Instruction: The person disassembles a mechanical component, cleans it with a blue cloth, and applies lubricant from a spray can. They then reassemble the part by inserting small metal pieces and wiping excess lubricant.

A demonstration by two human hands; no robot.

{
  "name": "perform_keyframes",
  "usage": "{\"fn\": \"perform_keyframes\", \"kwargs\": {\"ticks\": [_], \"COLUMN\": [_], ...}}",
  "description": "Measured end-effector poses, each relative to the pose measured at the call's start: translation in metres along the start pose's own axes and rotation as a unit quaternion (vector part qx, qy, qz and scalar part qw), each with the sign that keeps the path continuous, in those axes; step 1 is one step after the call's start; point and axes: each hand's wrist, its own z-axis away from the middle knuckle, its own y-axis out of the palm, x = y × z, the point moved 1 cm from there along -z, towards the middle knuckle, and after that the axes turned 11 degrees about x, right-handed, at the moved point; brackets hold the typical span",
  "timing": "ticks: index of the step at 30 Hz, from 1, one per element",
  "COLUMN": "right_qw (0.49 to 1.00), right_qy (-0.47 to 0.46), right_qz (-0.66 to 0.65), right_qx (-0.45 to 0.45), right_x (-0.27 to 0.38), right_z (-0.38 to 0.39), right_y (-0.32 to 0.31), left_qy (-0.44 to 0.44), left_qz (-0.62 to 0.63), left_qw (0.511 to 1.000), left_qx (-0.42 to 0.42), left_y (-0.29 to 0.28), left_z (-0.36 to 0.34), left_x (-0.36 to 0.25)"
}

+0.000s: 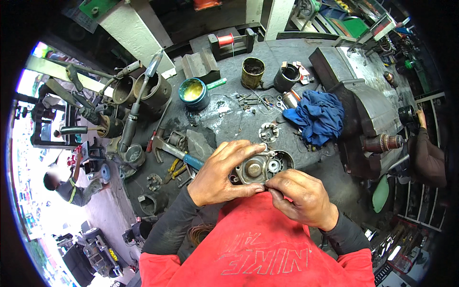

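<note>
My left hand [220, 174] grips a round metal housing [253, 168] from the left, fingers over its top and thumb along its lower edge. The housing has a domed centre, with a small toothed silver part [274, 166] in an opening at its right. My right hand [301, 198] pinches at the lower right edge, on something too hidden to make out. Just above lies a loose castellated metal piece [269, 132]. A claw hammer [174, 153] with a blue handle and yellow-handled pliers [174, 170] rest left of my left hand.
The dark bench [224, 119] holds a blue tub [193, 94], cans [252, 71], a blue cloth [313, 117] and metal cylinders [153, 91] with tools. A heavy casing [361, 110] sits right. One person [81, 191] crouches at far left; another person's arm [425, 148] is at far right.
</note>
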Motion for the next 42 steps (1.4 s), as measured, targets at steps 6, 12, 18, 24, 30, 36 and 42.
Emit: {"fn": "perform_keyframes", "kwargs": {"ticks": [6, 12, 18, 24, 30, 36, 42], "right_qw": [0.988, 0.970, 0.963, 0.966, 0.999, 0.997, 0.998], "right_qy": [0.020, 0.022, 0.001, -0.013, -0.004, -0.015, -0.017], "right_qz": [0.151, 0.230, 0.255, 0.249, -0.003, -0.009, -0.002], "right_qx": [0.039, 0.073, 0.084, 0.069, 0.049, 0.079, 0.056], "right_x": [0.016, 0.022, 0.017, 0.006, -0.002, -0.012, -0.013], "right_z": [-0.003, -0.007, -0.011, -0.018, -0.009, -0.004, -0.008], "right_y": [0.002, 0.000, -0.002, 0.000, -0.008, -0.011, -0.008], "left_qy": [0.005, 0.012, 0.036, 0.016, 0.033, 0.030, 0.045], "left_qz": [0.020, 0.022, 0.018, 0.019, 0.019, 0.022, 0.032], "left_qw": [1.000, 0.999, 0.999, 0.998, 0.998, 0.999, 0.998], "left_qx": [0.018, 0.037, 0.036, 0.062, 0.045, 0.039, 0.029], "left_y": [-0.003, -0.005, -0.008, -0.011, -0.010, -0.009, -0.009], "left_z": [0.000, 0.000, -0.002, -0.003, -0.004, -0.004, -0.005], "left_x": [0.003, 0.009, 0.011, 0.014, 0.014, 0.012, 0.015]}}
